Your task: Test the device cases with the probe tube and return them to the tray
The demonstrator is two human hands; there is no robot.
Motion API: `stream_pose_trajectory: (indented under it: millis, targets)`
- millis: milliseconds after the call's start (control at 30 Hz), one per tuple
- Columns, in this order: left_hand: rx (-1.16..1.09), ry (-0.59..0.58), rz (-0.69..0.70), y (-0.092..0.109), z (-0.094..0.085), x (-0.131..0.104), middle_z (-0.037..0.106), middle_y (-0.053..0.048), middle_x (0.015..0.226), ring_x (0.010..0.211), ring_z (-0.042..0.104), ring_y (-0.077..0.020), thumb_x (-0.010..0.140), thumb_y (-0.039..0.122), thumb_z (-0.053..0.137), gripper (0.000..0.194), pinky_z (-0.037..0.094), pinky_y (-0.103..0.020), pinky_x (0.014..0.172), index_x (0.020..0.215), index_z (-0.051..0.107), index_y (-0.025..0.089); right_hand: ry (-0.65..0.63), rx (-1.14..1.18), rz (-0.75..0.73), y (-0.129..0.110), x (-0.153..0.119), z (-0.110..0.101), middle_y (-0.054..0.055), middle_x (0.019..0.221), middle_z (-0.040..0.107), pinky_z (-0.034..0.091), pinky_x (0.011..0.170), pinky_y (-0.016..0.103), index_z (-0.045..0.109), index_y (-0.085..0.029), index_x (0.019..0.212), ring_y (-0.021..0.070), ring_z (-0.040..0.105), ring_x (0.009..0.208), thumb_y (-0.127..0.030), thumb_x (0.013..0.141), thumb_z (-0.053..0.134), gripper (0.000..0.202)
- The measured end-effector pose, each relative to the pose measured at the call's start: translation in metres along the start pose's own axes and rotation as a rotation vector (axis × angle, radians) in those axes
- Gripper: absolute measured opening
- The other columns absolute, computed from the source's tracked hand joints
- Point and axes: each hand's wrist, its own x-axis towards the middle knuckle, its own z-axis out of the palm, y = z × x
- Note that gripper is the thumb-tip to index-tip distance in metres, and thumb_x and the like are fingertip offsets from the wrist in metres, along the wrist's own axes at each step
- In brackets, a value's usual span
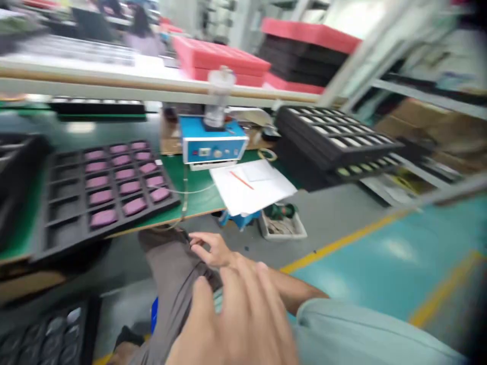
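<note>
My left hand (239, 319) is large and blurred in the foreground, its fingers stretched out and nothing visible in them. Its fingertips overlap my right wrist and forearm; I cannot tell whether they touch. Beyond it, my right hand (213, 248) is beside the knee of my grey trousers (167, 268), fingers loosely bent and apart, with no object seen in it. Above both hands, white papers (253, 195) with a red-orange pen (241, 180) on top jut over the bench edge. To the left lies a black compartment tray (63, 208) with pink-purple pieces (101, 196) in several of its cells.
Behind the papers stands a blue-and-white device (215, 144) with a clear cylinder (218, 96) on top. Stacked black trays (335, 132) are at right. Pink foam blocks (224, 61) sit on the shelf above. A white bin (283, 233) is on the floor, another black tray (49, 334) lower left.
</note>
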Motion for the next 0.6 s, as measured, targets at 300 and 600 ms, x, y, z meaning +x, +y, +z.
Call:
stream_pose_trajectory:
  millis: [300, 600]
  targets:
    - [0.064, -0.064, 0.058, -0.069, -0.006, 0.148, 0.074, -0.013, 0.135, 0.123, 0.070, -0.0428, 0.088, 0.041, 0.058, 0.053, 0.060, -0.059, 0.097, 0.138, 0.070, 0.032, 1.409, 0.241, 0.053, -0.013, -0.020, -0.299, 0.002, 0.110, 0.067, 0.062, 0.075, 0.028, 0.053, -0.026, 0.128, 0.0137, 0.072, 0.087, -0.038, 0.092, 0.062, 0.039]
    - [-0.985, 0.025, -0.216, -0.012, -0.011, 0.331, 0.064, -0.024, 0.139, 0.125, 0.067, -0.0387, 0.088, 0.051, 0.077, 0.056, 0.059, -0.050, 0.098, 0.130, 0.065, 0.017, 1.476, 0.428, 0.207, -0.043, 0.003, -0.409, 0.008, 0.120, 0.069, 0.063, 0.082, 0.038, 0.062, -0.017, 0.128, 0.0196, 0.071, 0.097, -0.037, 0.101, 0.067, 0.034]
